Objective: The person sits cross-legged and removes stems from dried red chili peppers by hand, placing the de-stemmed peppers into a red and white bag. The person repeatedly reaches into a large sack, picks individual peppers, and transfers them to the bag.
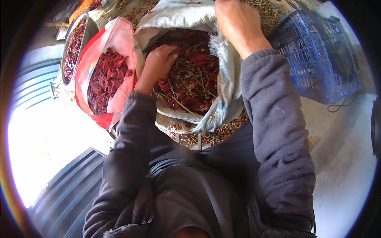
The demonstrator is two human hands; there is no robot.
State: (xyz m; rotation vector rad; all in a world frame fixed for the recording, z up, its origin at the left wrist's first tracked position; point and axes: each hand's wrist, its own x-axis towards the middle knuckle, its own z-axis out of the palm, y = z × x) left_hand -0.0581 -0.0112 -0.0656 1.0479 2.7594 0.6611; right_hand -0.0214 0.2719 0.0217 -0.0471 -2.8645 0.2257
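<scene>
In front of me stands a white woven sack (227, 77) with its mouth rolled back. Dark red dried chili peppers (205, 59) fill it, mixed with loose stems and stalks (190, 78). My left hand (159, 67) reaches over the sack's left rim and is low over the peppers. Its thumb and forefinger show, but the other fingers are hidden. At the sack's far right rim is my right hand (238, 26), back upward. Its fingers are hidden or cut off by the top of the picture, so what it grips is not visible.
Left of the sack, a red and white bag (120, 35) holds brighter chili pieces (108, 77). Beyond it stands a metal basin (93, 28) of stemmed bits. A blue plastic crate (312, 56) is at right. Stem scraps (226, 131) lie around the sack.
</scene>
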